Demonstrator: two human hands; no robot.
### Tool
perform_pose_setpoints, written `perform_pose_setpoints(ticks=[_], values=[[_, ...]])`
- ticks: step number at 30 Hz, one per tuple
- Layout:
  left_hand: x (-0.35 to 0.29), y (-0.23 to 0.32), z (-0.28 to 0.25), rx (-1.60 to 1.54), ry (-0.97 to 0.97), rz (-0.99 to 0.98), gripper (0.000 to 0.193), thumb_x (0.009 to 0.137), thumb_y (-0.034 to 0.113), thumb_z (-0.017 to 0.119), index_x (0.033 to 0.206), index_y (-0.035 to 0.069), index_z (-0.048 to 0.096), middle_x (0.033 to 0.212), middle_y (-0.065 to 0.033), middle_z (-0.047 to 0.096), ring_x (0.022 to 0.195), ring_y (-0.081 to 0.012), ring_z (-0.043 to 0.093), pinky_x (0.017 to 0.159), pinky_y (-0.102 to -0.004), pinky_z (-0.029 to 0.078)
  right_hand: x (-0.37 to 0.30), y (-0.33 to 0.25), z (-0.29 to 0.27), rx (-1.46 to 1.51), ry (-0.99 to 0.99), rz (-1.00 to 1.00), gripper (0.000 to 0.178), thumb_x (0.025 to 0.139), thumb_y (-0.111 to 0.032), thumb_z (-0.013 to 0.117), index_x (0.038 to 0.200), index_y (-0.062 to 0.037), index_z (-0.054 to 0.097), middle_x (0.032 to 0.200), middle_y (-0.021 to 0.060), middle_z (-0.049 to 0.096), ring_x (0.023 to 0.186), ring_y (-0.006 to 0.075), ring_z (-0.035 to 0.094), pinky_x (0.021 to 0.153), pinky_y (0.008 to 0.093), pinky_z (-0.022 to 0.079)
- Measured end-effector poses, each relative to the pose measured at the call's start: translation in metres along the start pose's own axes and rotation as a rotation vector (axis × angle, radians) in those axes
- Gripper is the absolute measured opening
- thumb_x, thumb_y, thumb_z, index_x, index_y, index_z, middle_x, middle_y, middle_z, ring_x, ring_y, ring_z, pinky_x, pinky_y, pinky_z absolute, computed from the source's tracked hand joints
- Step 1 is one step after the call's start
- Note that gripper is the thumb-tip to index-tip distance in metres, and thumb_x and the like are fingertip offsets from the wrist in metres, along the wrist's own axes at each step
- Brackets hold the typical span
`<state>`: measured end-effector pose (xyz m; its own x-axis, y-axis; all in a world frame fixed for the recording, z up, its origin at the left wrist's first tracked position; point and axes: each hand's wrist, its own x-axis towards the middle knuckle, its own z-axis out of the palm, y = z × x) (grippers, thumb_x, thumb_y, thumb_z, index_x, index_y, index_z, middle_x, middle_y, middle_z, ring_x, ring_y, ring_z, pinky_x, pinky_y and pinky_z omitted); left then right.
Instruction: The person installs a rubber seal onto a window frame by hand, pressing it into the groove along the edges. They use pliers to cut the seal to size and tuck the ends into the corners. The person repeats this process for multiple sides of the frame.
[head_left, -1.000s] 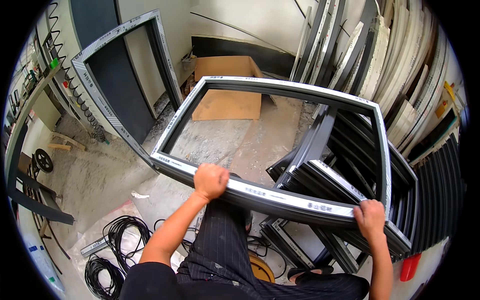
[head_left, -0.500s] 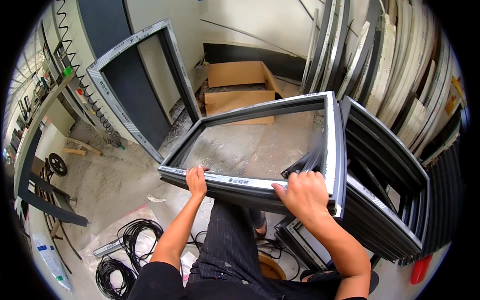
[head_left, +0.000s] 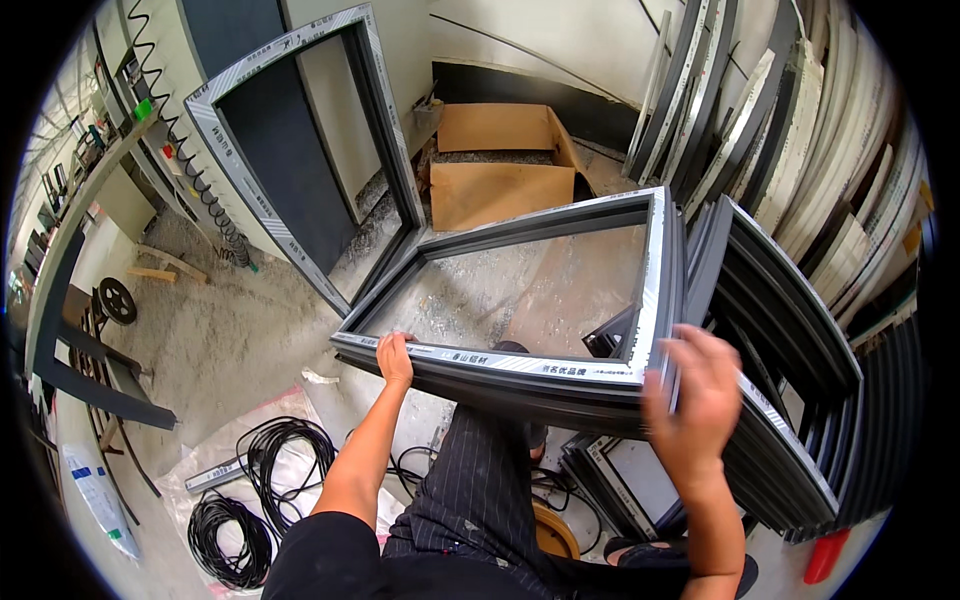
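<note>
A dark grey window frame [head_left: 500, 362] with white printed film on its face lies across in front of me, on top of other dark frames. My left hand [head_left: 395, 360] is closed over its near edge, left of the middle. At the near right corner is my right hand [head_left: 700, 400], smeared by motion; whether its fingers touch the frame I cannot tell. A second filmed frame [head_left: 240, 172] stands upright at the left end. Several dark frames [head_left: 790, 440] lean in a row on the right. A short dark piece [head_left: 612, 325] shows inside the opening.
A cardboard box [head_left: 500, 190] stands beyond the frames, and long profiles [head_left: 830, 130] lean at the back right. Coiled black cables [head_left: 230, 535] lie on plastic sheeting at lower left. A yellow-brown round container [head_left: 553, 530] is by my legs. A coiled hose [head_left: 205, 195] hangs at left.
My right hand has come off the near edge and moved right, around the corner. My left hand keeps its place on the frame. The view has shifted slightly.
</note>
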<state>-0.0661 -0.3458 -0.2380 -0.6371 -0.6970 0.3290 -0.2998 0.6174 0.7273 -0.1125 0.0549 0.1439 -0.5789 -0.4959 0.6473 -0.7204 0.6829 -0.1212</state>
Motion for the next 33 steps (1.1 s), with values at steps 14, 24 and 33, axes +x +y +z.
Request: perform_pose_setpoints(ticks=[14,24,33], values=[[-0.018,0.004,0.007,-0.08,-0.002,-0.069,0.043,0.096,0.024,0.033,0.085,0.005,0.07,0.105,-0.0152,0.065,0.103,-0.0327,0.055,0.099,-0.0412,0.034,-0.073,0.069,0.055,1.593,-0.194,1.328,0.053,0.091,-0.03,0.062,0.131,0.0013,0.047,0.119,0.0144,0.061,0.108,0.0242,0.061,0.094,0.0375,0.05],[-0.061,-0.029,0.043,-0.886,0.238,-1.1,0.072,0.087,0.045,0.05,0.14,-0.001,0.034,0.136,-0.0202,0.046,0.121,-0.0304,0.049,0.104,-0.0395,0.037,-0.05,0.007,0.047,1.411,-0.225,1.195,0.058,0.086,-0.019,0.069,0.133,-0.0002,0.042,0.115,0.0113,0.059,0.101,0.02,0.061,0.091,0.0335,0.049],[-0.063,-0.047,0.073,-1.274,0.323,-1.205,0.046,0.086,0.043,0.05,0.111,0.005,0.048,0.095,-0.0117,0.056,0.087,-0.0265,0.059,0.081,-0.0427,0.05,-0.067,-0.012,0.045,1.265,-0.027,1.113,0.058,0.085,-0.02,0.068,0.133,0.0021,0.043,0.112,0.0123,0.061,0.098,0.0195,0.063,0.09,0.0316,0.05]])
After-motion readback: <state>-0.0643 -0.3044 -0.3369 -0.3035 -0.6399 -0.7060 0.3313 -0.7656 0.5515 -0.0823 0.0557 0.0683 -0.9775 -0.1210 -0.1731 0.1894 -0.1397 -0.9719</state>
